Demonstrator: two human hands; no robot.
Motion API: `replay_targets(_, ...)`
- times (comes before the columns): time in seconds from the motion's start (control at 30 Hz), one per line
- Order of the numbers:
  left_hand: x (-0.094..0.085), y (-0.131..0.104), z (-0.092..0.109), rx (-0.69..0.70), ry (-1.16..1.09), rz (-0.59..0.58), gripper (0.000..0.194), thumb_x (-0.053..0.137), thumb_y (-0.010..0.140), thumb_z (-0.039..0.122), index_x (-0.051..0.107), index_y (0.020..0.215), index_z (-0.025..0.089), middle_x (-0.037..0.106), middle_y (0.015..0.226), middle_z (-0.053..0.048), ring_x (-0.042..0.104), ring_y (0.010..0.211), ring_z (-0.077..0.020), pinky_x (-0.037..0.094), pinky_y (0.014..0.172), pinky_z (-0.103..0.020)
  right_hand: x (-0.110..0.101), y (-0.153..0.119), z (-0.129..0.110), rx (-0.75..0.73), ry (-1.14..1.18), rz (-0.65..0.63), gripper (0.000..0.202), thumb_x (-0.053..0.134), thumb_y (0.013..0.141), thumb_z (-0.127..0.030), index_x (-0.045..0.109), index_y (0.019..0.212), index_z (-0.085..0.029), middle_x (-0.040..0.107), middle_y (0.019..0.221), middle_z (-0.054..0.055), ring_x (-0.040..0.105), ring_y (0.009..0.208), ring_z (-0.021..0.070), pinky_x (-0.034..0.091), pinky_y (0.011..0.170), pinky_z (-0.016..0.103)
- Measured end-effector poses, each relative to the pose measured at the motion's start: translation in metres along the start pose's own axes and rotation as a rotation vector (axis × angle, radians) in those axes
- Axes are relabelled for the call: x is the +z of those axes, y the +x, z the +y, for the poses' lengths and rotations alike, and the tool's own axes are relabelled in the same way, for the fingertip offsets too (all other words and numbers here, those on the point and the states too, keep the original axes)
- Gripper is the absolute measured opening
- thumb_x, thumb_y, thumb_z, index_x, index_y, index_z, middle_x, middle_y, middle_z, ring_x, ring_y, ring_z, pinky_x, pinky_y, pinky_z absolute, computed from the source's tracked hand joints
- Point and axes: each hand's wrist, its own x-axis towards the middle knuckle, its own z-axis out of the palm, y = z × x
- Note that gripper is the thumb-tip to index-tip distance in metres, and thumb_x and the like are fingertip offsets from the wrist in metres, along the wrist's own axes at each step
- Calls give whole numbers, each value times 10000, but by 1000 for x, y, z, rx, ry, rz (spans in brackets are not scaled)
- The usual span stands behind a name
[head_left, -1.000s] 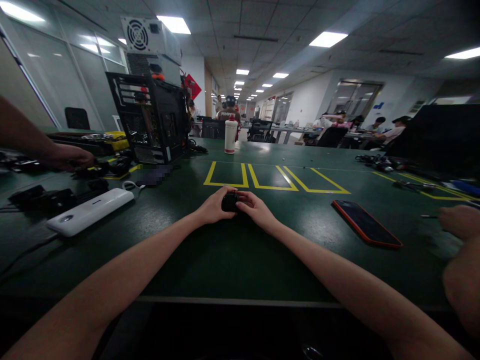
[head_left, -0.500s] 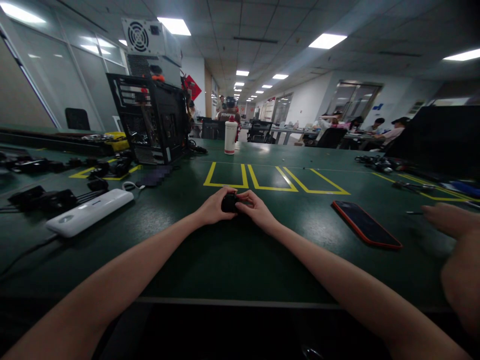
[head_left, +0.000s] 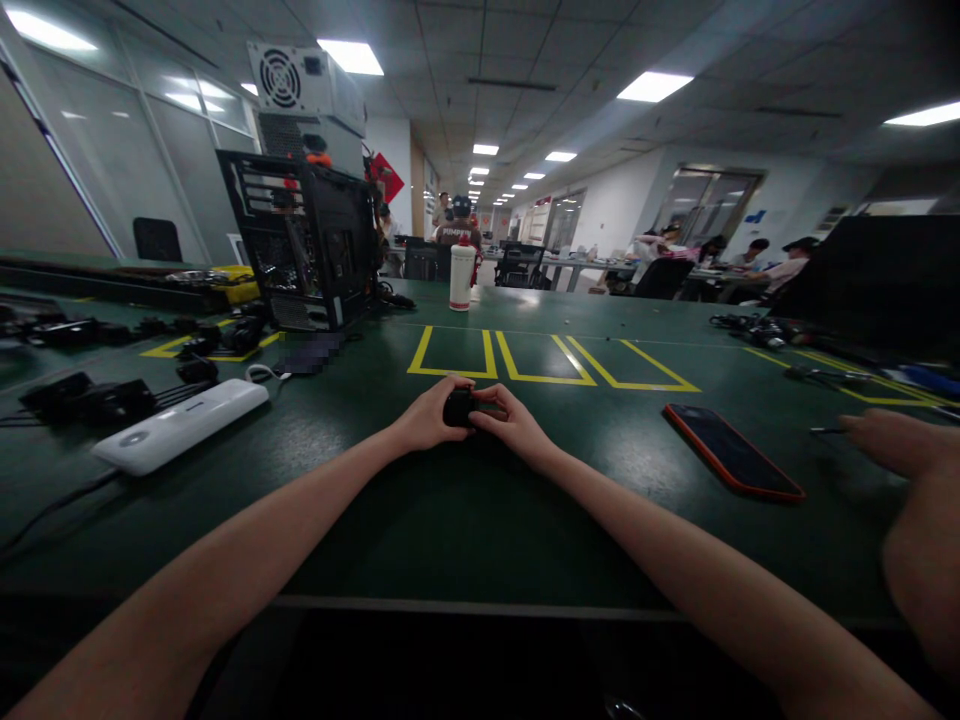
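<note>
A small black boxy object (head_left: 458, 407), too dark for its kind to be made out, is held just above or on the green table (head_left: 480, 530). My left hand (head_left: 428, 416) wraps round its left side, thumb below and fingers on top. From the right, my right hand (head_left: 508, 420) reaches it with thumb and fingertips pinched at its right edge. Whether the right fingers hold a separate small part cannot be seen. Yellow tape outlines (head_left: 501, 374) lie on the table just beyond both hands.
A phone with an orange edge (head_left: 731, 450) lies to the right, beside another person's hand (head_left: 892, 440) holding a thin tool. On the left are a white power strip (head_left: 184, 425), black adapters (head_left: 112, 400) and an open computer case (head_left: 304, 240). A white bottle (head_left: 460, 276) stands ahead.
My right fingers have shifted slightly at the black object's right edge. My left hand keeps its hold, and the view has barely moved.
</note>
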Motion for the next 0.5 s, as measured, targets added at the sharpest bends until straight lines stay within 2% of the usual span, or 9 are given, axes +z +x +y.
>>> replay_targets(0.13,0,0,-1,5,3,-1,588,656,596,263,386,1113,191,492,1113,-51,482,1026,-203,371,903,-343,0,2,-1,-7,-48,39,199,556,718,-261,495,895,-195,535,949,25,553,871,141,447,782,310)
replay_targets(0.3,0,0,0,11,-1,7,587,658,593,258,388,1111,191,493,1114,-52,485,1024,-204,372,901,-343,-3,5,2,58,-104,38,322,563,711,-252,494,1019,-189,546,1025,62,550,911,166,426,837,361)
replay_targets(0.5,-2,-1,1,0,-21,-6,582,652,594,232,391,1113,194,490,1111,-57,489,1017,-208,382,889,-348,-3,2,5,9,17,-24,348,629,650,-193,473,961,-208,542,1014,32,543,970,167,422,865,347)
